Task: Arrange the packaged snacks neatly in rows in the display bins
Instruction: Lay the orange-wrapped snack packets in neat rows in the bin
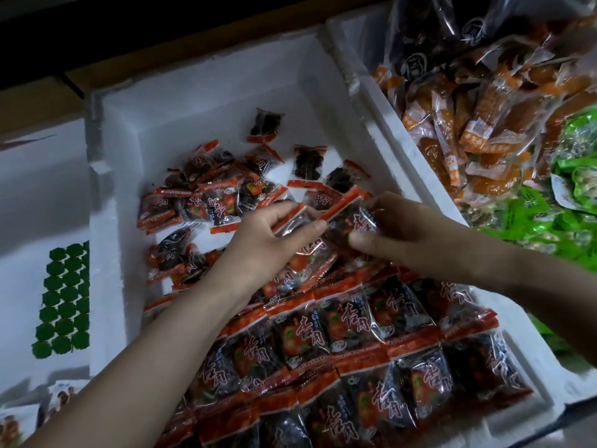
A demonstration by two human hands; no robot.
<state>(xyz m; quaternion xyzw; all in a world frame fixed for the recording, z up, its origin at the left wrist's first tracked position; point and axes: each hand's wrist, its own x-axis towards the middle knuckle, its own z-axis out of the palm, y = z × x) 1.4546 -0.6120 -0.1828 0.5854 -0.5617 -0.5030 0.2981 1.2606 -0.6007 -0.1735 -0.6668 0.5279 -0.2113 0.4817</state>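
While both hands work over the middle of the white foam bin, the step in hand looks like lifting loose snack packets out of the jumble and squaring them up for the next row. The left hand has its grip pinched on a red-edged packet, thumb beneath and fingers on top. The right hand pinches a second packet at its near side, and the two packets meet or overlap between the grips. Just beyond both grips lies the loose heap of unsorted packets, several face down, with a few strays farther off toward the far wall. Behind the grips, under the wrists, the laid rows sit face up and overlap like tiles. The next move, I judge, calls for turning the held packets label up and setting them down just beneath the grips, against the far edge of the nearest row. To the right of the right grip, a neighbouring bin holds orange packets and green packets.
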